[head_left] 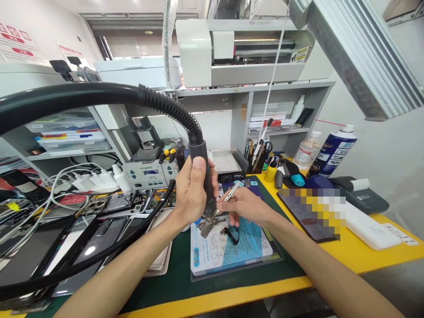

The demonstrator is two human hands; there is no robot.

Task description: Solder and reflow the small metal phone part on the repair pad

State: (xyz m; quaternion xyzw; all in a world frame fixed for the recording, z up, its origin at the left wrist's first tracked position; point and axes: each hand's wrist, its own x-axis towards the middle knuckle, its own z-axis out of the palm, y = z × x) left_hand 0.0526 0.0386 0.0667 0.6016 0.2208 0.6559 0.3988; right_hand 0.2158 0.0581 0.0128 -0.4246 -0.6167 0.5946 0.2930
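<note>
My left hand (189,194) is wrapped around the dark handle of a hot air gun (198,150), whose metal nozzle points down at the work pad. Between the fingertips of my right hand (248,205) is a pair of silver tweezers (232,191) with holes along its side, slanting down toward the nozzle. Small metallic parts lie just under the nozzle, partly hidden by it and by my fingers. A black flex cable (233,238) curls on the blue and white printed pad (238,256) below my right hand.
Phones and screens (89,247) crowd the left side. The gun's black hose (99,92) arches over them from the left. A control unit (145,173) stands behind. At right are a blue spray can (333,150), a clear bottle (306,150) and a long white box (364,225). A lamp (361,53) hangs above.
</note>
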